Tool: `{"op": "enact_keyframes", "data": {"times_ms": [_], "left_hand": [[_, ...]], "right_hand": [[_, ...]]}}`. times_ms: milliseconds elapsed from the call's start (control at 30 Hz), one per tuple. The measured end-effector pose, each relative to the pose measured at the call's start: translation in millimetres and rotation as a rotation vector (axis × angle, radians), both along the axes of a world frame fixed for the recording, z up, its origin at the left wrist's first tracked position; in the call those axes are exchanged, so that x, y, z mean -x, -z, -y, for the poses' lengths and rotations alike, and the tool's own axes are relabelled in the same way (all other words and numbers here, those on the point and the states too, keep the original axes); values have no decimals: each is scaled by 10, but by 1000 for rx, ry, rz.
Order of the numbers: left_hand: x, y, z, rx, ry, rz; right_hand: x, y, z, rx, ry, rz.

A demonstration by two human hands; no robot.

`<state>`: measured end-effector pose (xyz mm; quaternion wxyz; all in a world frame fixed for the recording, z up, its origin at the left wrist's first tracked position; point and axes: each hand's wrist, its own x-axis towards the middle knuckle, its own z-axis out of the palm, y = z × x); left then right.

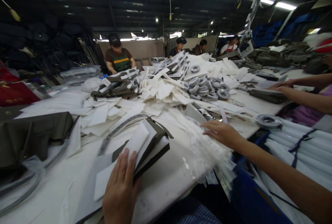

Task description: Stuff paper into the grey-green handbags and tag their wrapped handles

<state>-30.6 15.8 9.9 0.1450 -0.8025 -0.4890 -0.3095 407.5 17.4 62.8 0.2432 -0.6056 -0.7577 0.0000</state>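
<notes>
My left hand (121, 182) is wrapped around the near edge of a dark olive handbag (148, 149), its fingers lying on a white foam sheet (138, 137) on the bag's side. A grey-wrapped handle (114, 132) arches behind the bag. My right hand (223, 133) is stretched out with its fingers apart, above a spread of clear plastic bags (199, 148). Just beyond its fingertips lies a grey item with dark, shiny parts (199, 111). Nothing shows between the right fingers.
White foam pieces (163, 91) and rolled grey handles (203, 87) are heaped mid-table. Another olive bag (33, 137) sits at left. A blue bin (249, 189) with white rolls (301, 148) stands at right. A co-worker's arms (301, 85) reach in from the right; several people work behind.
</notes>
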Motion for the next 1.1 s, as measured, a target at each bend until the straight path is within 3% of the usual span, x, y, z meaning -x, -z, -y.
{"op": "enact_keyframes", "data": {"times_ms": [100, 200, 300, 500, 667, 800, 867, 933, 1000, 1100], "left_hand": [[-7, 0, 0, 17, 6, -11], [-11, -2, 3, 21, 3, -8], [-11, -18, 12, 9, 2, 3], [-10, -82, 37, -28, -22, 25], [-9, -94, 41, -36, -32, 44], [-3, -90, 48, -3, -33, 55], [1, -91, 50, -4, -31, 57], [7, -92, 50, -11, -28, 62], [13, -95, 47, -13, -27, 65], [16, -101, 45, -8, -28, 63]], "right_hand": [[69, 338, 87, 53, 81, 97], [88, 498, 77, 63, 146, 123], [123, 458, 50, 53, 195, 154], [270, 187, 35, -24, 249, 185], [705, 41, 210, 21, 75, 19], [1147, 21, 435, 285, -272, -255], [1257, 76, 457, 359, -361, -300], [1279, 198, 385, 290, -267, -254], [1265, 385, 257, 175, -79, -131], [1315, 689, 94, 177, 39, 66]]}}
